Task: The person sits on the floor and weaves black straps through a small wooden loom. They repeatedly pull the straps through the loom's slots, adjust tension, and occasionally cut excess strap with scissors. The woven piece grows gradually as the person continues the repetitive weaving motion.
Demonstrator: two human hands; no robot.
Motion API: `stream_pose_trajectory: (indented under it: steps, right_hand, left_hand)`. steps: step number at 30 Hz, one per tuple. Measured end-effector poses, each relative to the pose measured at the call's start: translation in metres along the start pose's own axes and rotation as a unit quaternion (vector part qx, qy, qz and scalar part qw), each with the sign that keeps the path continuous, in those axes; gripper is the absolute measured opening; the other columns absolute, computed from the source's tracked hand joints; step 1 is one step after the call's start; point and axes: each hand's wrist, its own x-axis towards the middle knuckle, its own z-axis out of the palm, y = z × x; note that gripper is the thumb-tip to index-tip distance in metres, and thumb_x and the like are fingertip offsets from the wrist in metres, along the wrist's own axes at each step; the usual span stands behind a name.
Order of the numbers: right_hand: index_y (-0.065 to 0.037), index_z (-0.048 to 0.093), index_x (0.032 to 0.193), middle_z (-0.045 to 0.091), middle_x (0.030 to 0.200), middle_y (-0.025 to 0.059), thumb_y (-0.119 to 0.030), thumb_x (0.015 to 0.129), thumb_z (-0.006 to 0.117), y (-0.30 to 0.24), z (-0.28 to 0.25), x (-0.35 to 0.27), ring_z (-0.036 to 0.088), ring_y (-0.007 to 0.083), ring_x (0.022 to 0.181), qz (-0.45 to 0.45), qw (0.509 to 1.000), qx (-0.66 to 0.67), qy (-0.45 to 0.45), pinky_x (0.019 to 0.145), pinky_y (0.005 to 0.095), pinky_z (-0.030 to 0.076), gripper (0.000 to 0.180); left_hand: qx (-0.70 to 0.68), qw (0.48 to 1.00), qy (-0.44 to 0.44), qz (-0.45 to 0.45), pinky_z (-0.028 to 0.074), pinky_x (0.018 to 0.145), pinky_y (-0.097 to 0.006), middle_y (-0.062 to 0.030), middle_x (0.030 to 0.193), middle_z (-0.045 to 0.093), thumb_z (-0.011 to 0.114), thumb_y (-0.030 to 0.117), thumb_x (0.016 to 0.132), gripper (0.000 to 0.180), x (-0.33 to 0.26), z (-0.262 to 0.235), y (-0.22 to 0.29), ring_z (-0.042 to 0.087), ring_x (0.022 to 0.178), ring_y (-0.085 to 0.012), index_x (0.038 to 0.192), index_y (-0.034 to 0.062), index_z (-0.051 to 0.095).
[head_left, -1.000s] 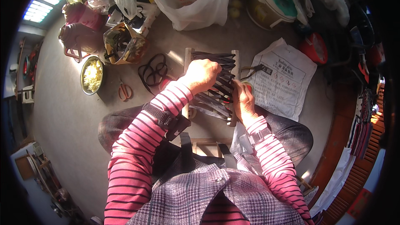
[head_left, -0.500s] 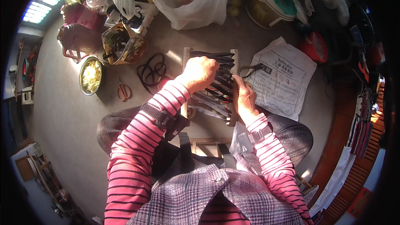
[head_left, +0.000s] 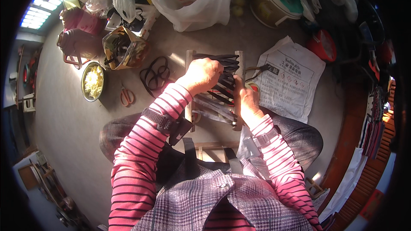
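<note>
Closest in, across the knees, lies a small frame of pale wooden slats (head_left: 189, 115), its two long rails running away from the body and joined by dark flat rubber-like strips (head_left: 222, 86) stretched from side to side. The right hand (head_left: 247, 102) is clamped on the right rail, thumb on top. The left hand (head_left: 204, 74) is closed over the strips in the middle of the frame, fingers curled on one; which one it pinches cannot be made out. By my reading the weaving is well along: bands fill most of the span from near end to far end, though they lie loose and crossed near the lower rail, and cross-strips look to be wanting. On the grey floor to the left lie loose black rubber loops (head_left: 155, 73), orange-handled scissors (head_left: 126, 96) and a round metal bowl of pale yellow bits (head_left: 93, 81). To the right sits a flat white printed sack (head_left: 291, 81); farther off, a crinkled white plastic bag (head_left: 192, 0).
</note>
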Motion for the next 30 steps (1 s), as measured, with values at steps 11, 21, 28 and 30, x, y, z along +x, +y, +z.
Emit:
stream_pose_trajectory:
  steps: [11, 21, 28, 30]
  right_hand:
    - [0.012, 0.028, 0.141, 0.067, 0.076, 0.0146, -0.013, 0.080, 0.064, -0.008, 0.021, -0.007, 0.067, 0.0291, 0.058, -0.059, 0.987, -0.126, 0.076, 0.048, 0.0405, 0.050, 0.075]
    - [0.009, 0.041, 0.135, 0.065, 0.071, 0.0113, -0.014, 0.083, 0.063, -0.011, 0.021, -0.005, 0.065, 0.0266, 0.053, -0.057, 0.985, -0.107, 0.122, 0.045, 0.0370, 0.049, 0.061]
    - [0.010, 0.043, 0.134, 0.065, 0.073, 0.0137, -0.009, 0.082, 0.060, -0.005, 0.026, -0.008, 0.066, 0.0281, 0.055, -0.070, 0.986, -0.076, 0.134, 0.046, 0.0380, 0.049, 0.058]
    - [0.010, 0.042, 0.135, 0.065, 0.074, 0.0144, -0.008, 0.081, 0.059, -0.004, 0.029, -0.008, 0.066, 0.0285, 0.056, -0.069, 0.986, -0.074, 0.129, 0.046, 0.0386, 0.050, 0.059]
  left_hand:
    - [0.017, 0.999, -0.025, 0.025, 0.053, 0.073, -0.043, -0.0164, 0.079, 0.067, 0.059, 0.016, 0.081, 0.016, 0.004, -0.003, -0.003, 0.067, 0.078, -0.0346, 0.088, 0.0079, 0.072]
    - [0.030, 0.998, -0.043, 0.038, 0.053, 0.073, -0.043, -0.0147, 0.081, 0.068, 0.058, 0.017, 0.080, 0.016, 0.011, -0.005, -0.001, 0.067, 0.079, -0.0341, 0.086, 0.0114, 0.072]
    - [0.026, 0.998, -0.029, 0.049, 0.054, 0.070, -0.043, -0.0139, 0.075, 0.068, 0.058, 0.018, 0.078, 0.015, 0.018, -0.001, -0.004, 0.067, 0.075, -0.0342, 0.081, 0.0131, 0.072]
    - [0.027, 0.998, -0.032, 0.051, 0.054, 0.071, -0.043, -0.0135, 0.075, 0.068, 0.058, 0.018, 0.079, 0.015, 0.019, -0.001, -0.005, 0.067, 0.075, -0.0342, 0.081, 0.0134, 0.073]
